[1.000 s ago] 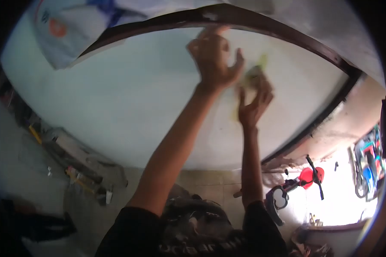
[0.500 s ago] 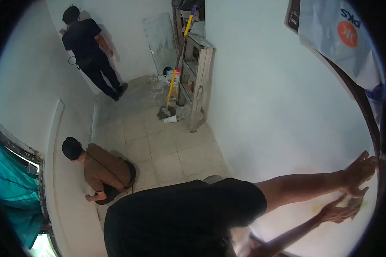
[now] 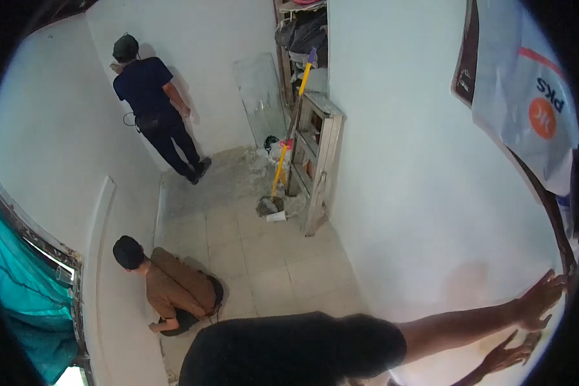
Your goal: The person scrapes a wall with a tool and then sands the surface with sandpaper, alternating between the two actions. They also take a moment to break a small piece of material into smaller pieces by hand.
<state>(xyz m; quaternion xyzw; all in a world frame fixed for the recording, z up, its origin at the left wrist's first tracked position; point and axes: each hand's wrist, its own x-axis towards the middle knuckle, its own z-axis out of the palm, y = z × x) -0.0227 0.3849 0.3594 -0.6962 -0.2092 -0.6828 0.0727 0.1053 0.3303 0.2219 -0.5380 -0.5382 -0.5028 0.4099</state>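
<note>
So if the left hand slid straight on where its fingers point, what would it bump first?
Probably the dark frame at the wall's edge. The left hand lies spread on the white wall, fingertips pointing at it.

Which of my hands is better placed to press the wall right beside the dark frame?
Probably the left hand: it lies spread on the white wall right by the dark frame; the right hand sits lower, farther off.
</note>
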